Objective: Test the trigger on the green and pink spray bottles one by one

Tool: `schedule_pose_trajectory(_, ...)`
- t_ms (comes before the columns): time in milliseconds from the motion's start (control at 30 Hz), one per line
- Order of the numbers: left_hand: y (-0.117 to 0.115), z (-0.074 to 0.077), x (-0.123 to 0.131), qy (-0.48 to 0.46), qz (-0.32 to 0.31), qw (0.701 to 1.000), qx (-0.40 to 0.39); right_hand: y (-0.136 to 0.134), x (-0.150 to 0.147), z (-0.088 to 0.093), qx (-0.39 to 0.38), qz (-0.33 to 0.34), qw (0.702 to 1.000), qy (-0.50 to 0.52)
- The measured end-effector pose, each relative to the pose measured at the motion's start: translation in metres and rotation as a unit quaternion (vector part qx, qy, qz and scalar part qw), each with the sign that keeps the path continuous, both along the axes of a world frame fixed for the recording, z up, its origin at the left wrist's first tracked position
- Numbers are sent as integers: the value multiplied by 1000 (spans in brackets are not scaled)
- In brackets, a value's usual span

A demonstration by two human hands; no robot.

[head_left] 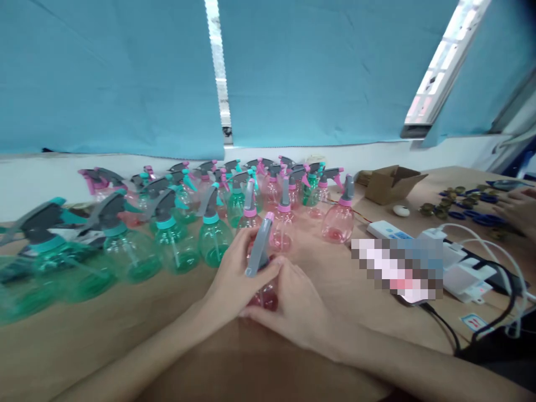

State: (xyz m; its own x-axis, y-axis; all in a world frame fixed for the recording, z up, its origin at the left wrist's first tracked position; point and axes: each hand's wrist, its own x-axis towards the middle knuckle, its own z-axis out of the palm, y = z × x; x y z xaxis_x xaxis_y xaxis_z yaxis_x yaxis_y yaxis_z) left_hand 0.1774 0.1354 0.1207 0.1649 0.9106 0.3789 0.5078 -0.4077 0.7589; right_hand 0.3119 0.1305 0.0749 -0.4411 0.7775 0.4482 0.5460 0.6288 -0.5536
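Observation:
Close in front of me stands a pink spray bottle (266, 296) with a grey trigger head and a pink nozzle. My left hand (234, 268) is wrapped around its upper part, at the neck and trigger head. Lower down, my right hand (295, 304) grips the clear pink body from the right side. The fingers hide the collar and much of the bottle. Just beyond it are other pink spray bottles (283, 230), and a green spray bottle (214, 240) stands to the left of my hands.
Several green and pink spray bottles crowd the table's left and back. A pink bottle (337, 222) stands apart on the right. Beyond it are an open cardboard box (391, 187), a power strip (389, 230), chargers with cables, a blurred-out phone, blue scissors (477, 216) and another person's hand (519, 209).

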Motion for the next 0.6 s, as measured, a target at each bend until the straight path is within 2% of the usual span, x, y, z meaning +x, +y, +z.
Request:
schedule_pose_trajectory(133,-8,0,-28,-22,36,999,13,-3,-29,-3,-30,17,999,24)
schedule_pose_trajectory(300,-19,-2,-59,-39,61,997,-7,-6,-52,-1,-78,109,988,72)
schedule_pose_trajectory(367,-23,1,-67,-42,71,996,-16,-5,-55,2,-104,160,979,76)
schedule_pose_trajectory(467,-26,6,-74,-42,81,996,-10,3,-49,4,-129,210,969,26)
schedule_pose_trajectory(600,-26,11,-76,-37,86,996,8,21,-32,-7,-104,205,972,-50)
